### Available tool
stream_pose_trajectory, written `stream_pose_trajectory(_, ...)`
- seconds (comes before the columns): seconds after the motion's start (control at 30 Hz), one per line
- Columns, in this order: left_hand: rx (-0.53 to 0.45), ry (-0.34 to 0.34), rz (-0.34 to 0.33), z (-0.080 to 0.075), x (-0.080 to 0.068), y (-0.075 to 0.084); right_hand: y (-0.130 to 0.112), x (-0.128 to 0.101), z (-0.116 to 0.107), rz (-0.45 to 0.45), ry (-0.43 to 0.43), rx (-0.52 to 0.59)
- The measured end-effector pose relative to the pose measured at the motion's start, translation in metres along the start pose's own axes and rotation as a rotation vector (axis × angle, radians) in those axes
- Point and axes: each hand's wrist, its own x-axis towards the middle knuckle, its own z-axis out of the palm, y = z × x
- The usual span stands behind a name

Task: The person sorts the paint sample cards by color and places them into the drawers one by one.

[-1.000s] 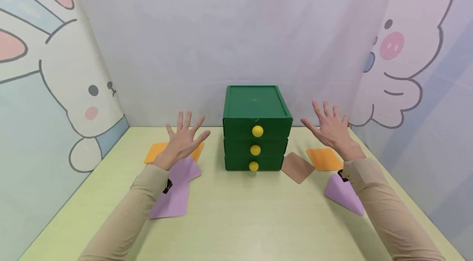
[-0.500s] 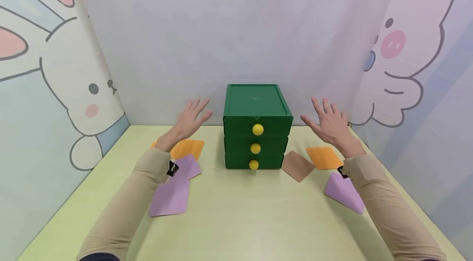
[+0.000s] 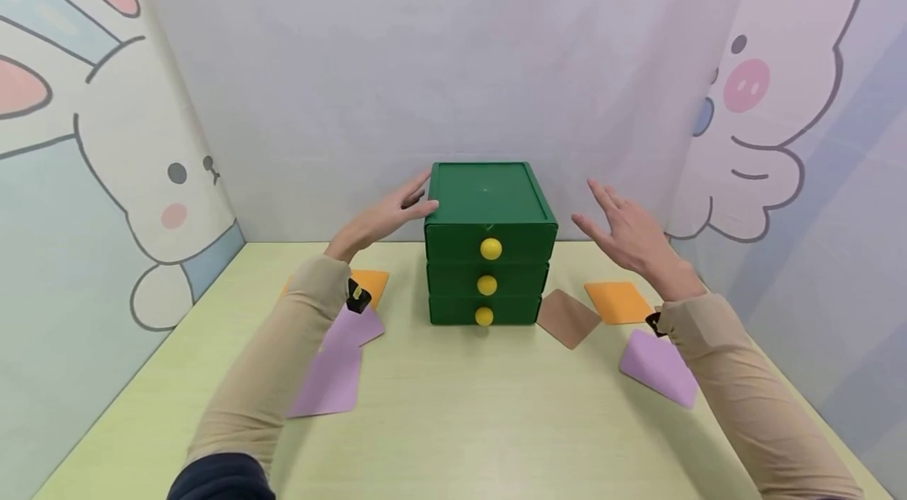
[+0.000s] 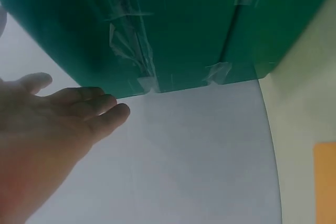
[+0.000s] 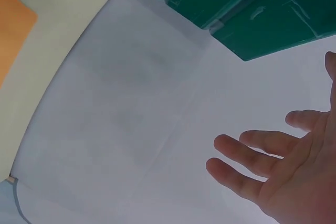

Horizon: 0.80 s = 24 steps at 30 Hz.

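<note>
While the green drawer unit [image 3: 489, 193] stands on the tabletop [image 3: 453, 413], the left grip [image 3: 386, 218] — loosely spread — is at its upper left edge, contact unclear; the right grip [image 3: 633, 236], also spread, hovers apart.

Left of the green drawer cabinet [image 3: 486, 226], my left sleeve [image 3: 262, 374] hides parts of an orange sheet [image 3: 375, 285] and the purple sheets [image 3: 335, 380]; right of it, my right sleeve [image 3: 751, 390] covers an edge of another purple sheet [image 3: 657, 368]. Whether my left hand [image 3: 386, 218] touches the cabinet, I can't tell.
</note>
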Motion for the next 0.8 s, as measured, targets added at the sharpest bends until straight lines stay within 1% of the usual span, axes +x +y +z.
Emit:
stream_pose_trajectory(0.2,0.004,-0.017,-0.015,0.003,0.003,-0.002,-0.017,-0.001,-0.011,-0.036,0.010,0.120)
stream_pose_trajectory(0.27,0.005,-0.017,-0.026,0.005,0.002,-0.001,-0.023,-0.002,-0.014,-0.042,0.026,0.164)
stream_pose_trajectory(0.3,0.001,-0.017,-0.031,0.005,0.001,0.001,-0.026,-0.002,-0.015,-0.050,0.047,0.182)
stream_pose_trajectory(0.37,-0.003,-0.016,-0.040,0.007,-0.002,0.007,-0.033,-0.004,-0.017,-0.069,0.115,0.213)
stream_pose_trajectory(0.43,-0.006,-0.019,-0.042,0.008,-0.006,0.014,-0.040,-0.005,-0.017,-0.102,0.208,0.238)
stream_pose_trajectory(0.53,-0.002,-0.023,-0.036,0.009,-0.010,0.023,-0.051,-0.008,-0.015,-0.191,0.356,0.303)
stream_pose_trajectory(0.63,-0.003,-0.022,-0.028,0.010,-0.011,0.025,-0.064,-0.011,-0.010,-0.280,0.435,0.405)
stream_pose_trajectory(0.7,-0.005,-0.021,-0.026,0.010,-0.011,0.024,-0.074,-0.013,-0.006,-0.299,0.433,0.495)
stream_pose_trajectory(0.77,-0.012,-0.018,-0.030,0.011,-0.010,0.023,-0.083,-0.017,0.001,-0.287,0.382,0.596)
stream_pose_trajectory(0.8,-0.013,-0.017,-0.032,0.011,-0.010,0.023,-0.087,-0.018,0.003,-0.269,0.341,0.641)
